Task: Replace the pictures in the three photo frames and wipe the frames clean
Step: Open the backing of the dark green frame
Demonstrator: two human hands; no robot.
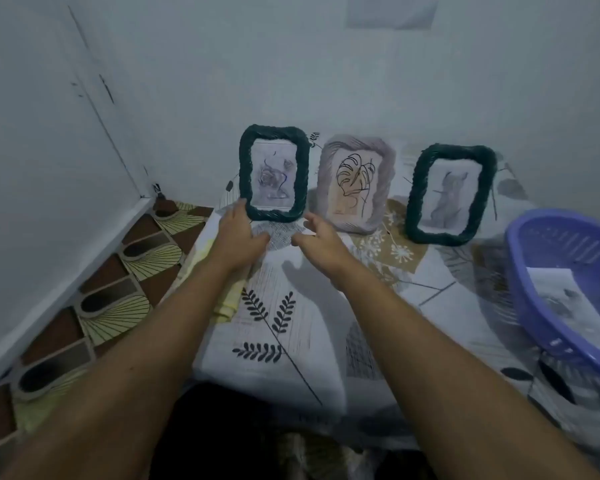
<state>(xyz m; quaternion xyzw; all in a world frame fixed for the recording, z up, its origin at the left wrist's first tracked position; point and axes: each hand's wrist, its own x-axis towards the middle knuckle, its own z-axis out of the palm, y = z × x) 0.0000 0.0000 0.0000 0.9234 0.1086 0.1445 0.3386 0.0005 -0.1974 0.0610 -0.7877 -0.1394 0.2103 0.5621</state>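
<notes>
Three frames lean against the wall at the middle of the view, standing on the cloth-covered worktop [291, 368]: the left frame [303, 174], dark green, the pale middle frame [326, 174], and the right frame [418, 192], also dark green. Each holds a picture.

Both arms reach for the left frame. The left hand [238, 233] is open, its fingertips at the frame's lower left corner and its thumb spread toward the centre; no curl round the rim shows. The right hand [321, 235] is open too, fingers loosely spread, just short of the lower right corner and, as far as can be seen, not touching it.

The step in hand looks like taking up the first frame, so the task is near its start. To do it well:

- Close both hands on the lower rim, one at each corner, rather than pushing on one side; the frame only leans and would likely tip or slide.
- Lift it straight away from the wall. The middle frame stands just beside it and could be knocked.
- Lay it face down on the bare cloth low in the view to open the back.

A purple basket [523, 289] at the right edge holds prints [568, 299], probably the replacements. A yellow cloth [227, 303] lies beneath the left forearm, handy for wiping.
</notes>
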